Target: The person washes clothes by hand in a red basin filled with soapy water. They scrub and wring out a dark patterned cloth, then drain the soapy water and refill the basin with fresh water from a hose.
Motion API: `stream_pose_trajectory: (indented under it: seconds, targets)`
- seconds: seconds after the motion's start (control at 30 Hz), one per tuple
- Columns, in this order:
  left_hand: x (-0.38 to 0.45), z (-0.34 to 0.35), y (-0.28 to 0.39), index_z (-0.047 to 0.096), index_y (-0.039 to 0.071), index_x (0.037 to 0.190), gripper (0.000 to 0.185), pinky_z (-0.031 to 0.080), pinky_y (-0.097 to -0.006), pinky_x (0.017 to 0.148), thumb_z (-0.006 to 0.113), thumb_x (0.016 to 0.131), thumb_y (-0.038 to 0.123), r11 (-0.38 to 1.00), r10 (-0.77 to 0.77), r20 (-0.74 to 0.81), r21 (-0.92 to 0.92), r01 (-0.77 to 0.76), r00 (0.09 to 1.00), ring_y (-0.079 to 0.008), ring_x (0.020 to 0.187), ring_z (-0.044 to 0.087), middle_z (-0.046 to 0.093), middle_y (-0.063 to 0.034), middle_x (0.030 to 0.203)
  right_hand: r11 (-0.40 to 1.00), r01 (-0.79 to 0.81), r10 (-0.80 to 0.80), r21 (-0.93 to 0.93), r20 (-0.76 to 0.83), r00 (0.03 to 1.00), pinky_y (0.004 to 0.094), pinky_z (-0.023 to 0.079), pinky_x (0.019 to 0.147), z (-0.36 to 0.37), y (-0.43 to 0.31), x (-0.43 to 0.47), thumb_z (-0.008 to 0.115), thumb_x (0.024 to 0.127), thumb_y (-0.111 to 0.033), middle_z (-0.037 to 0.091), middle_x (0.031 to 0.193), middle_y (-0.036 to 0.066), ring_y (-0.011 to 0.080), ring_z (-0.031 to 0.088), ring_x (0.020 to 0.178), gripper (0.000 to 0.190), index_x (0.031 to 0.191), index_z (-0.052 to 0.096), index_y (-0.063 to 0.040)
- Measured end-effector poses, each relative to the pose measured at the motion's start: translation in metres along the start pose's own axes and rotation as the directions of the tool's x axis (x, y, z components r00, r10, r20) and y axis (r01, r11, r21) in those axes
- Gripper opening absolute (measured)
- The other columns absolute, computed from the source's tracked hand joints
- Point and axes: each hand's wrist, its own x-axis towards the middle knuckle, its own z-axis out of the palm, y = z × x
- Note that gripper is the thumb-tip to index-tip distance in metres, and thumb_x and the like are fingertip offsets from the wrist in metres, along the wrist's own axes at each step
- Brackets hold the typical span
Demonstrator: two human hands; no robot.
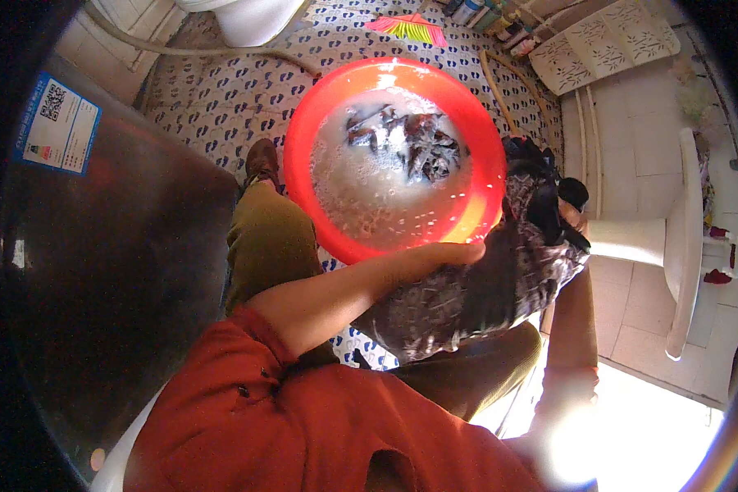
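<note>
A dark patterned garment [467, 301] stretches over my right thigh, to the right of a red plastic basin [304, 154]. My left hand [458, 253] is at the garment's edge beside the basin's near rim, its thumb on the cloth and its fingers mostly hidden. Farther right, my right hand [571, 215] grips a bunched black part of the garment, which partly covers the fingers. Cloudy, sudsy water [369, 197] fills much of the basin. Another dark patterned cloth [430, 147] lies partly submerged there, crumpled toward the far side.
A dark, glossy appliance panel [123, 246] with a printed label stands at left. A white toilet base [252, 21] and a pink-and-yellow broom head [409, 29] are beyond the basin. Hoses [498, 92] lie on the footprint-patterned floor [221, 111]. A white pedestal sink [682, 246] is at right.
</note>
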Motion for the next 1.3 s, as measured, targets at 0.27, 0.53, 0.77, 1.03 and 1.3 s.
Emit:
stream_pose_trajectory:
  seconds: [0.27, 0.53, 0.77, 1.03, 1.3]
  targets:
    - [0.008, -0.006, -0.011, 0.048, 0.001, 0.138, 0.074, 0.044, -0.0378, 0.104, 0.082, 0.075, 0.022, 0.811, 0.049, -0.02, 0.584, -0.028, 0.999, -0.0224, 0.113, 0.06, 0.062, -0.0104, 0.127, 0.45, -0.225, 0.002, -0.864, -0.252, 0.968, 0.035, 0.056, 0.078, -0.049, 0.034, 0.032, 0.086, 0.069, -0.018, 0.072, 0.094, 0.006, 0.0201, 0.069, 0.085, 0.045, 0.105, 0.067, 0.001]
    - [0.024, -0.039, -0.034, 0.074, 0.003, 0.088, 0.025, 0.047, -0.0365, 0.093, 0.069, 0.069, 0.018, 0.656, 0.267, -0.173, 0.753, -0.047, 0.948, -0.024, 0.095, 0.067, 0.073, -0.012, 0.087, -0.239, 0.027, 0.098, -0.971, 0.003, 0.995, 0.0458, 0.053, 0.088, 0.052, 0.09, 0.064, 0.069, 0.068, -0.022, 0.07, 0.099, 0.018, 0.0372, 0.067, 0.098, 0.039, 0.106, 0.069, -0.012]
    - [0.035, -0.056, -0.048, 0.073, 0.003, 0.076, 0.014, 0.047, -0.0367, 0.092, 0.067, 0.071, 0.015, 0.609, 0.291, -0.215, 0.793, -0.007, 0.932, -0.024, 0.092, 0.066, 0.073, -0.01, 0.087, -0.466, -0.012, 0.225, -0.885, -0.131, 0.966, 0.0461, 0.055, 0.081, 0.068, 0.116, 0.06, 0.071, 0.067, -0.031, 0.07, 0.096, 0.016, 0.036, 0.069, 0.09, 0.039, 0.101, 0.071, -0.012]
    - [0.062, -0.09, -0.069, 0.054, 0.011, 0.072, 0.034, 0.049, -0.0361, 0.069, 0.054, 0.093, 0.039, 0.678, 0.361, -0.151, 0.72, -0.147, 0.92, -0.0171, 0.067, 0.056, 0.054, -0.0029, 0.068, -0.623, 0.059, 0.189, -0.78, -0.077, 0.979, 0.046, 0.056, 0.073, 0.063, 0.142, 0.062, 0.069, 0.07, -0.028, 0.071, 0.091, 0.017, 0.0347, 0.071, 0.083, 0.032, 0.095, 0.073, -0.009]
    - [0.06, -0.086, -0.066, 0.057, 0.01, 0.085, 0.032, 0.045, -0.0335, 0.07, 0.053, 0.095, 0.039, 0.705, 0.341, -0.279, 0.707, -0.048, 0.898, -0.014, 0.07, 0.053, 0.055, -0.0015, 0.072, -0.598, 0.025, 0.205, -0.801, -0.122, 0.971, 0.0454, 0.057, 0.077, 0.064, 0.143, 0.07, 0.069, 0.072, -0.029, 0.072, 0.093, 0.017, 0.0345, 0.072, 0.085, 0.032, 0.092, 0.075, -0.006]
